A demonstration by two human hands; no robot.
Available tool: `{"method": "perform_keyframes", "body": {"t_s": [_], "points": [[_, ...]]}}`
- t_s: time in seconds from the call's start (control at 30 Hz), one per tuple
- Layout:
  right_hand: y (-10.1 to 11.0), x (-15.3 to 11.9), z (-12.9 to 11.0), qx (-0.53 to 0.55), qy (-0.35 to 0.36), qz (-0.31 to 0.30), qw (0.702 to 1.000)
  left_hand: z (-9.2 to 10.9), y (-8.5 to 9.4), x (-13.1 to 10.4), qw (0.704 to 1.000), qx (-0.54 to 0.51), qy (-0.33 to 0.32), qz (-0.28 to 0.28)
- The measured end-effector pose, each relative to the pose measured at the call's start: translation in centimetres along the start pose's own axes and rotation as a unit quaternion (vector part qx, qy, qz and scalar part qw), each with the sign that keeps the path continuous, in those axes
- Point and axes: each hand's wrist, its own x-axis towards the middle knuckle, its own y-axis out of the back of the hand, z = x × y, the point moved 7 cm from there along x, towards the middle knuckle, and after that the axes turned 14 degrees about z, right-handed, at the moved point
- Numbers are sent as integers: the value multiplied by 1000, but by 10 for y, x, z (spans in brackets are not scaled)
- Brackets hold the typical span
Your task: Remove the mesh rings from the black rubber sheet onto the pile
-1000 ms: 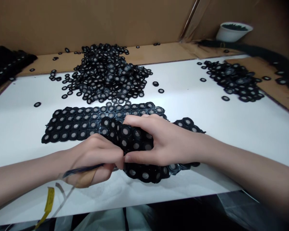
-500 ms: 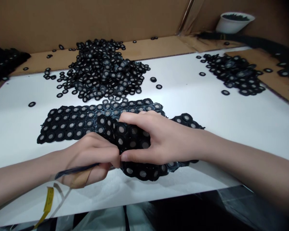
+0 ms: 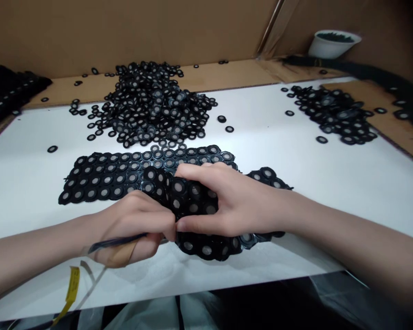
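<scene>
My right hand (image 3: 227,197) is closed round a folded sheet of joined black discs with grey centres (image 3: 192,195), thumb in front and fingers behind. Its lower edge curls down to the white table. Close against the right thumb tip is my left hand (image 3: 134,227), a closed fist. A slim dark blue tool (image 3: 119,242) passes through that fist; its working end is mostly hidden and its kind is unclear. Behind both hands, a flat rectangular sheet of the same discs (image 3: 105,176) lies on the table, partly covered by the folded one.
A large heap of loose black discs (image 3: 154,107) is at the back. A smaller pile (image 3: 337,112) lies at right. Behind it stands a white cup (image 3: 333,46). Dark material (image 3: 12,94) sits at far left. A yellow tag (image 3: 71,288) hangs below my left wrist. Cardboard walls (image 3: 141,30) rise behind.
The whole view has shifted slightly, so things sit a little lower and mostly further right. Both hands keep nearly the same grip on the folded sheet and tool.
</scene>
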Motion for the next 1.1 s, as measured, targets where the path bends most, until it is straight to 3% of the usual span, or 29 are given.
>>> {"method": "perform_keyframes", "body": {"t_s": [1.1], "points": [[1,1,0,-34,8,14,999,-2,-1,-2,1000,-11,-10,17]]}}
